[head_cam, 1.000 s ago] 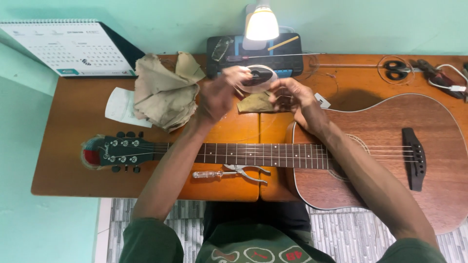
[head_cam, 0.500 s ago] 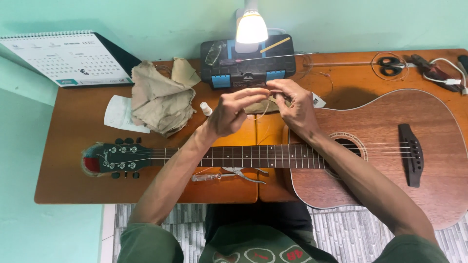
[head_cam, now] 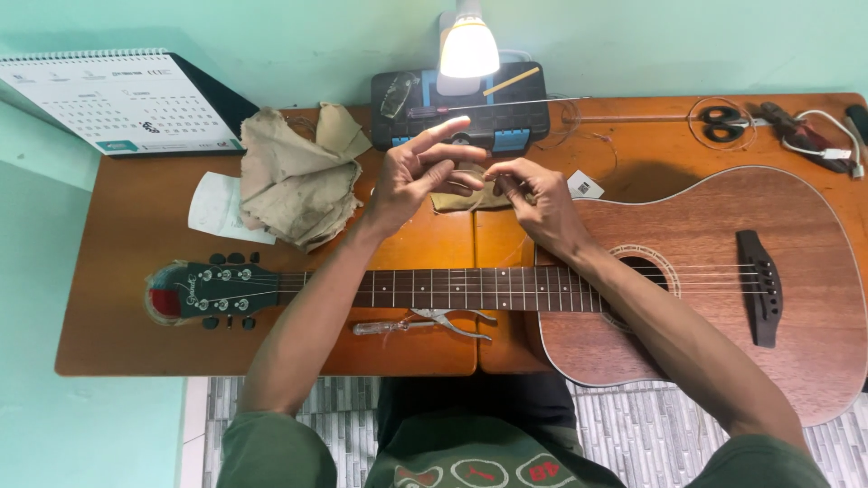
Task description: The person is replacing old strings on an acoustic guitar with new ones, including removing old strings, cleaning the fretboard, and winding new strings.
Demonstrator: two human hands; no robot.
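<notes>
Above guitar (head_cam: 687,271) | left hand (head_cam: 411,176), right hand (head_cam: 533,199): grips unclear | black toolbox (head_cam: 506,126): pencil (head_cam: 511,81)

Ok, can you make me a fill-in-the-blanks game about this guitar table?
1. The guitar lies flat on a wooden ____.
2. The pliers lie just in front of the guitar's ____.
3. The lit lamp stands above the black ____ box.
4. The left hand and right hand are raised above the table, close ____.

Missing words: table; neck; tool; together
</notes>
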